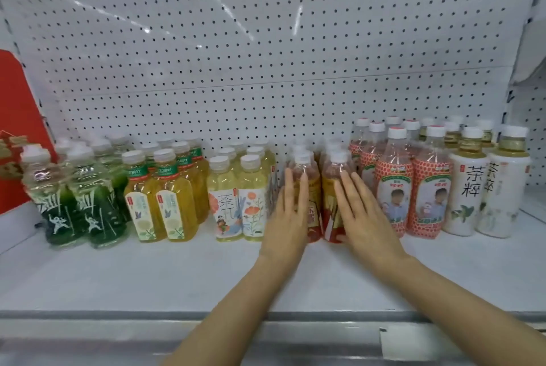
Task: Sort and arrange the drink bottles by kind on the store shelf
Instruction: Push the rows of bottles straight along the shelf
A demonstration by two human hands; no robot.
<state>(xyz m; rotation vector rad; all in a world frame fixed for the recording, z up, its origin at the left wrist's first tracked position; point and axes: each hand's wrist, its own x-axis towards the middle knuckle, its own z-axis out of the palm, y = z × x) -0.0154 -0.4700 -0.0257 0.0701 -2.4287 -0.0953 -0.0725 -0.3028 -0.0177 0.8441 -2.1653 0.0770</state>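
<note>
Both hands lie flat with fingers straight: the left hand (288,212) presses the front of one red-labelled bottle (305,188), the right hand (362,215) the other (332,188), mid-shelf (177,277) between the floral-label bottles (236,197) and the pink dotted bottles (393,185). Full plastic bottles like these are probably fairly heavy, smooth and tippy; pushing low on the body, or gripping around the waist, looks safest.

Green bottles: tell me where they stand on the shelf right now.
In the head view the green bottles stand at the far left of the shelf, beside the red sign, with the yellow bottles on their right.
</note>
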